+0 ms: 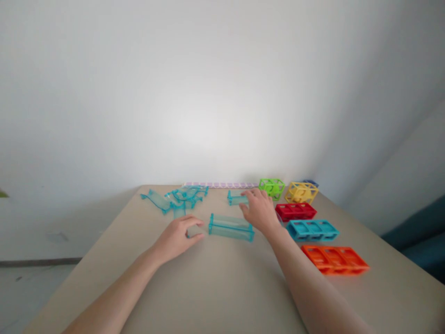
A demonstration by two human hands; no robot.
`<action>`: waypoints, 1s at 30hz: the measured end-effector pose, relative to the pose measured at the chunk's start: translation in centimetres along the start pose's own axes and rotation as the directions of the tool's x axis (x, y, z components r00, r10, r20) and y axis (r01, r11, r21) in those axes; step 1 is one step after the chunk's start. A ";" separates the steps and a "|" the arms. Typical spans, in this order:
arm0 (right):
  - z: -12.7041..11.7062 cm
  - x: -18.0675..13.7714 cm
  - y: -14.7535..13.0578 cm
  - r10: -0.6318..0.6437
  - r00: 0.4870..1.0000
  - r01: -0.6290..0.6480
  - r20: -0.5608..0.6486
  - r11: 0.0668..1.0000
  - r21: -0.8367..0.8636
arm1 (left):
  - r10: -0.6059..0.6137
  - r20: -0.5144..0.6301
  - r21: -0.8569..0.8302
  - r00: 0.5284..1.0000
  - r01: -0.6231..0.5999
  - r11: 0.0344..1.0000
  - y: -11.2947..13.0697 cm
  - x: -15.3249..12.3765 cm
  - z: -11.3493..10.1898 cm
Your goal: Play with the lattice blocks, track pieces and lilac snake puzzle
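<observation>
A clear teal plastic track piece [231, 227] with raised edges lies on the table between my two hands. My left hand [179, 235] rests just left of it, thumb and fingers apart and nothing between them. Farther back is a shorter clear teal track piece [236, 199]. My right hand [259, 208] reaches over to its right end with thumb and fingers spread. Whether the fingertips touch that piece I cannot make out. Behind my left hand lies a loose pile of clear teal pieces [186, 195], some of them curved.
Along the right stand open plastic frames: orange [334, 260], blue [313, 230], red [296, 211], yellow [301, 191] and green [271, 188]. A dark blue piece [310, 183] sits behind the yellow one. A pale patterned strip [222, 185] runs along the wall at the table's back edge.
</observation>
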State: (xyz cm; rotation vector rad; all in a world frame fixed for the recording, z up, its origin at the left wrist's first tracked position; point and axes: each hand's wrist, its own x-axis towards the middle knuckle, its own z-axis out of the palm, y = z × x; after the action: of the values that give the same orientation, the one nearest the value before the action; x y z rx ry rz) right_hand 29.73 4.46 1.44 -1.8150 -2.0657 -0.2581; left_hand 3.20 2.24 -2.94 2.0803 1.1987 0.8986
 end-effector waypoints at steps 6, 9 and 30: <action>0.5 0.1 3.2 0.346 0.925 -0.325 0.159 0.935 -0.143 | 0.042 -0.020 0.084 0.999 -0.040 0.996 -0.4 0.0 0.1; -0.5 0.4 3.4 0.335 0.931 -0.321 0.144 0.940 -0.114 | 0.042 -0.090 0.077 0.995 -0.035 0.996 -0.4 0.0 -0.1; 3.8 -2.7 -6.7 -0.149 0.989 0.141 0.026 0.969 0.203 | -0.281 -0.099 -0.640 0.955 0.155 0.753 1.7 0.1 -0.1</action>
State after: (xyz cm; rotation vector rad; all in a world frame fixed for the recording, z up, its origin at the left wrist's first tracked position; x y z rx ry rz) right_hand 22.80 2.46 -2.34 -1.5661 -2.1694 -0.0483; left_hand 3.99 1.67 -1.58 1.3077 1.0168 1.2030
